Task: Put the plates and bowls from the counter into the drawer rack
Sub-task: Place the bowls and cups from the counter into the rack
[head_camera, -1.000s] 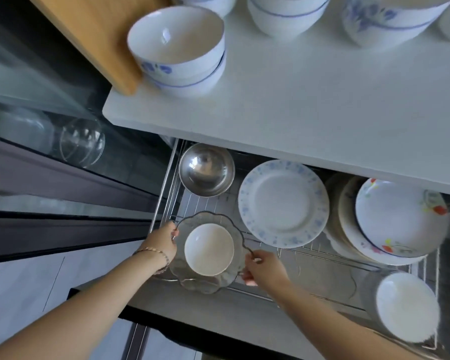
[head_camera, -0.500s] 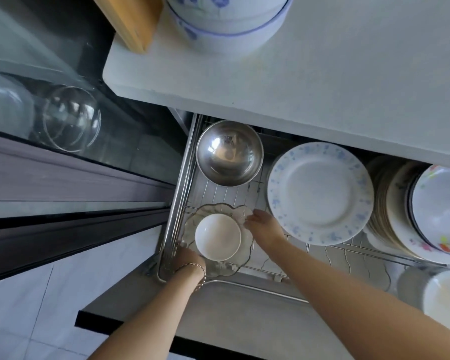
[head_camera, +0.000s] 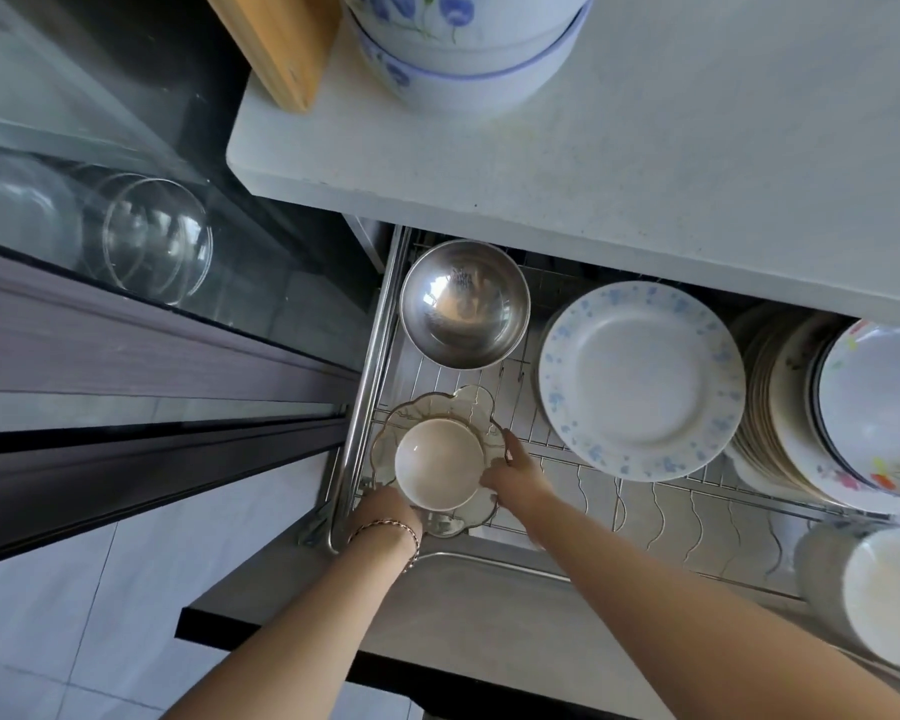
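Observation:
A scalloped glass bowl [head_camera: 476, 407] with a small white bowl [head_camera: 437, 462] nested inside it sits at the front left corner of the wire drawer rack [head_camera: 645, 504]. My left hand [head_camera: 385, 511] grips the glass bowl's near rim. My right hand [head_camera: 513, 472] holds its right rim, fingers against the glass. Behind it stands a steel bowl [head_camera: 463, 304]. A blue-speckled white plate [head_camera: 640, 379] leans in the rack's middle. Stacked blue-flowered bowls [head_camera: 463, 39] stand on the white counter [head_camera: 645, 163].
A stack of floral plates [head_camera: 827, 407] fills the rack's right side, with white bowls [head_camera: 884, 595] at the front right. A wooden board [head_camera: 276, 39] lies on the counter's left edge. A glass lid [head_camera: 157, 239] shows behind a dark panel at left.
My view has shifted closer and down. My left hand slid from the glass bowl's left side to its near rim; my right hand shifted along its right rim. The bowl stays in the rack corner.

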The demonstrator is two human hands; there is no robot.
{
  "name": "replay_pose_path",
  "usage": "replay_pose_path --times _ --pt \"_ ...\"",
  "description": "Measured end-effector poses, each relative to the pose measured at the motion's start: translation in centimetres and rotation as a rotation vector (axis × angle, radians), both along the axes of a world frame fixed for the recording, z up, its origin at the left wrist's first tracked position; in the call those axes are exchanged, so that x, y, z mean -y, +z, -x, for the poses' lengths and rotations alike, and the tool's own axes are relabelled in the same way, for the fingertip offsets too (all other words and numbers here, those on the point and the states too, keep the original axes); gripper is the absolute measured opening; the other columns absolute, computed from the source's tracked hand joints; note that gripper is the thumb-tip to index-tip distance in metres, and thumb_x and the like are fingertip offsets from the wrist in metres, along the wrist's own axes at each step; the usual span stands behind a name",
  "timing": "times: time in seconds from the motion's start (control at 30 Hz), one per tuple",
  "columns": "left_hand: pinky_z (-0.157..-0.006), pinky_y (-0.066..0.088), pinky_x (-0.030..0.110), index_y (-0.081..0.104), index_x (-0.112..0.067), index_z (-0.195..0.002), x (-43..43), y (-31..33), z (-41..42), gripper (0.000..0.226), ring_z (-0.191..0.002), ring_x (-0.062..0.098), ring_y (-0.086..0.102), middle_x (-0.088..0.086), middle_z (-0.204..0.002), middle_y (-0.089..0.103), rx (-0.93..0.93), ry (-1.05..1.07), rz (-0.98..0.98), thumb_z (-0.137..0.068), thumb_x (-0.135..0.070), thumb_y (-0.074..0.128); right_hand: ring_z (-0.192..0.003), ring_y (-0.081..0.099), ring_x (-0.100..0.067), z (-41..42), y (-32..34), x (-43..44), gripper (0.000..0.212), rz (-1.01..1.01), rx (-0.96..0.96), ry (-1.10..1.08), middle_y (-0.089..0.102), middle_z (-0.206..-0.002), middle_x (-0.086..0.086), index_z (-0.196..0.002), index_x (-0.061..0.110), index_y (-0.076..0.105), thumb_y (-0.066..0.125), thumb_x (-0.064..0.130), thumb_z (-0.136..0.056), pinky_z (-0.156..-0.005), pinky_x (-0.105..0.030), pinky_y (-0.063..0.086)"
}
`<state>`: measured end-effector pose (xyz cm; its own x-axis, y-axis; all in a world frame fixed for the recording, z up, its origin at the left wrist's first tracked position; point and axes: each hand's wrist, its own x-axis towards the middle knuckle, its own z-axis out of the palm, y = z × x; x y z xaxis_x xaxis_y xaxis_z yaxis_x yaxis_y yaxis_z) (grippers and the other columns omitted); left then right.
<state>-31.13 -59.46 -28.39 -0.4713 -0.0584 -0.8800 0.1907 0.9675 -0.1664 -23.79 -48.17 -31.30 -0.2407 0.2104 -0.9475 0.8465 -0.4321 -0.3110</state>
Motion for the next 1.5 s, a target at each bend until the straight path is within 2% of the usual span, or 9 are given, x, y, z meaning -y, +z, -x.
replay_pose_path --times 0.17,0.33,0.53,0.6,0.77,0.93,1.1,1.27,1.5 --pt "-0.091 0.048 0.032 0.056 -0.009 -0.121 0.0 2.3 -0.5 0.032 -0.114 0.027 0.060 0.010 -0.121 0.063 -0.031 -0.062 -0.085 -0.092 -0.011 0.044 -0.090 0.054 -0.022 0.2 2.3 -1.3 0.075 -0.083 0.010 0.406 0.042 -0.144 -0.014 -0.152 0.018 0.005 0.044 0.004 -0.089 -0.070 -0.026 0.042" --pt "-0.096 0.047 0.028 0.060 -0.011 -0.119 -2.4 6.9 1.0 0.031 -0.114 0.023 0.059 0.005 -0.124 0.062 -0.170 0.069 -0.428 -0.094 -0.012 0.040 -0.131 0.045 -0.030 1.1 8.8 -4.2 0.051 -0.204 -0.040 0.682 0.042 -0.145 -0.017 -0.143 0.002 0.033 0.043 0.014 -0.094 -0.101 -0.029 0.039" --pt "-0.076 0.048 0.029 0.052 -0.010 -0.121 -9.3 17.0 6.9 0.028 -0.092 0.026 0.066 0.011 -0.110 0.062 -0.578 0.393 -1.120 -0.093 -0.011 0.048 -0.065 0.062 -0.019 6.2 19.1 -10.6 0.021 -0.505 -0.362 0.259 0.068 -0.071 -0.006 -0.096 0.008 0.068 0.051 0.017 -0.088 -0.076 -0.038 0.057" --pt "-0.076 0.045 0.024 0.044 -0.012 -0.128 -11.6 20.1 9.6 0.038 -0.089 0.017 0.061 0.006 -0.115 0.055 -0.646 0.478 -1.240 -0.091 -0.018 0.051 -0.055 0.059 -0.015 8.6 22.9 -13.0 0.029 -0.539 -0.448 0.034 0.063 -0.075 -0.004 -0.114 0.009 0.058 0.053 0.025 -0.090 -0.056 -0.030 0.054" --pt "-0.090 0.051 0.050 0.040 -0.015 -0.128 -16.0 22.5 15.4 0.058 -0.100 0.031 0.059 0.008 -0.120 0.052 -0.330 0.850 -1.066 -0.080 -0.046 0.051 -0.067 0.065 -0.026 14.1 26.2 -15.5 0.065 -0.230 -0.474 -0.076 0.046 -0.133 -0.015 -0.146 0.026 0.018 0.050 0.042 -0.091 -0.072 -0.036 0.059" --pt "-0.058 0.058 0.037 0.046 -0.011 -0.110 -16.0 22.2 16.4 0.020 -0.065 0.026 0.058 0.015 -0.114 0.054 -0.069 1.046 -1.043 -0.090 -0.010 0.048 -0.073 0.063 -0.029 16.0 24.0 -14.5 0.044 -0.134 -0.530 -0.182 0.047 -0.117 -0.012 -0.129 0.020 0.033 0.048 0.017 -0.088 -0.077 -0.041 0.059" --pt "-0.066 0.059 0.039 0.038 -0.025 -0.116 -13.7 21.5 13.6 0.048 -0.073 0.028 0.062 0.005 -0.106 0.050 -0.110 1.028 -1.205 -0.084 0.010 0.045 -0.105 0.062 -0.036 12.8 23.7 -13.1 0.039 -0.253 -0.638 -0.155 0.049 -0.110 -0.003 -0.111 0.030 0.035 0.043 0.003 -0.085 -0.073 -0.036 0.060" --pt "-0.064 0.059 0.038 0.033 -0.031 -0.113 -8.9 22.0 7.3 0.049 -0.080 0.023 0.063 -0.006 -0.097 0.051 0.009 0.897 -1.246 -0.084 0.005 0.050 -0.062 0.065 -0.001 5.0 24.5 -11.3 0.056 -0.271 -0.714 -0.117 0.058 -0.080 0.003 -0.121 0.033 0.043 0.039 -0.010 -0.085 -0.055 -0.023 0.059" --pt "-0.061 0.060 0.031 0.035 -0.024 -0.119 -3.9 17.1 0.4 0.048 -0.077 0.014 0.061 -0.006 -0.096 0.052 0.116 0.805 -0.908 -0.085 0.009 0.045 -0.078 0.073 -0.021 -2.7 20.0 -7.9 0.072 -0.237 -0.408 0.206 0.070 -0.096 -0.010 -0.130 0.049 0.038 0.047 0.024 -0.063 -0.078 -0.047 0.059"
